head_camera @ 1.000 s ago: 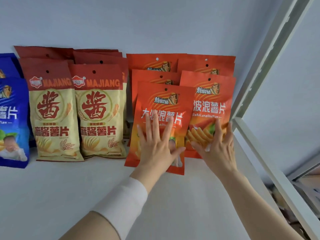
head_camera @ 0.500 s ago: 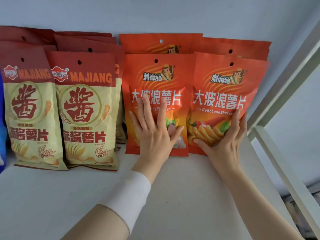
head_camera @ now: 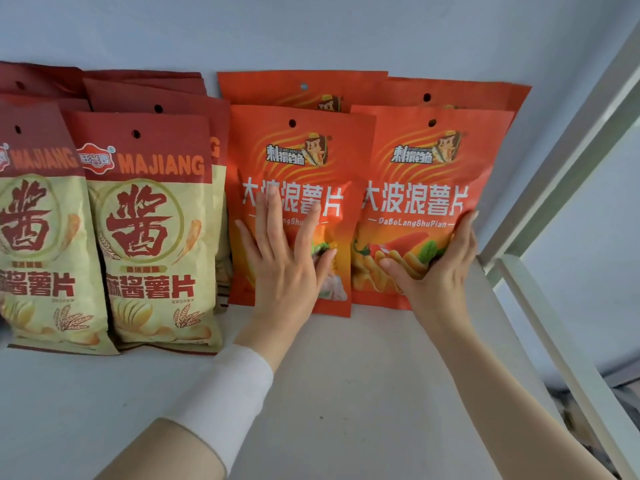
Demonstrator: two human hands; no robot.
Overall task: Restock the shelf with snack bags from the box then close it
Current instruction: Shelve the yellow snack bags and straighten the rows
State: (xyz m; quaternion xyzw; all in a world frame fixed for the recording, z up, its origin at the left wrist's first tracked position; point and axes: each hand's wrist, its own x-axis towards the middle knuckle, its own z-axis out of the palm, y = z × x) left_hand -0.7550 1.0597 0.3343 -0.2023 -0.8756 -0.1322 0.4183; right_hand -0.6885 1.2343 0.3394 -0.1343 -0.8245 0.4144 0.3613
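Two rows of orange snack bags stand upright at the back right of the white shelf (head_camera: 346, 382). My left hand (head_camera: 287, 268) lies flat with spread, straight fingers against the front left orange bag (head_camera: 298, 157). On the lower right part of the front right orange bag (head_camera: 426, 192) my right hand (head_camera: 443, 271) presses, thumb across the front and fingers reaching up along its right edge. More orange bags (head_camera: 301, 88) stand behind these two. The box is out of view.
Red and cream MAJIANG snack bags (head_camera: 149, 237) stand in rows just left of the orange ones. The shelf's white metal frame (head_camera: 561, 341) runs along the right side. A pale wall (head_camera: 311, 29) backs the shelf.
Both front orange bags have been pushed back and now stand more upright against the rows behind. The camera has moved closer; the blue bags at the left have left the view.
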